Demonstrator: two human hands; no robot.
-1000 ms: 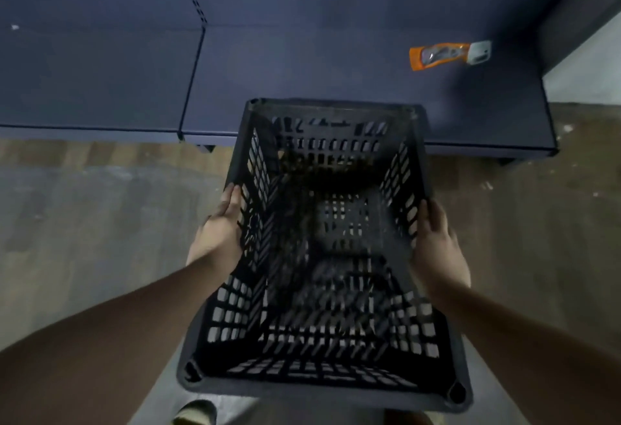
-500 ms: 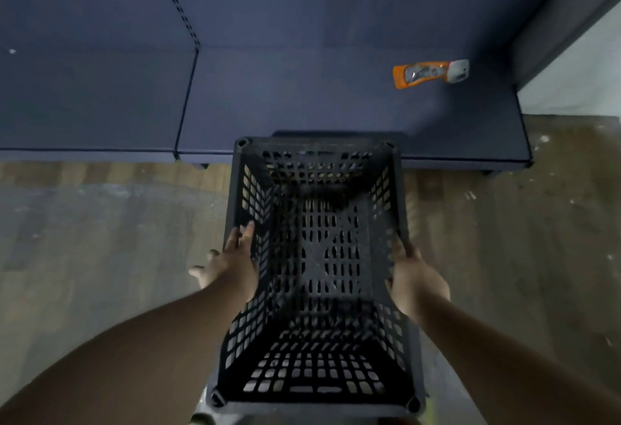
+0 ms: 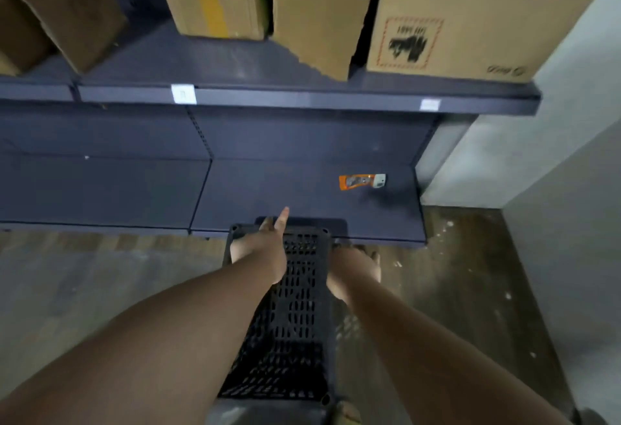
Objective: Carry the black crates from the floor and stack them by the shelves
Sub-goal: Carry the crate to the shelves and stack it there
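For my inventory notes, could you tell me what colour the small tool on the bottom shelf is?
Orange, grey-tipped tool, head view.

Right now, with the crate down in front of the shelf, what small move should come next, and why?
Probably draw both hands back. The black crate appears to stand on the floor against the bottom shelf; the left hand lies over it with fingers straight, the right hand beside its wall.

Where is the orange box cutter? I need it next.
On the bottom shelf, right side, near the wall, beyond the black crate: orange box cutter.
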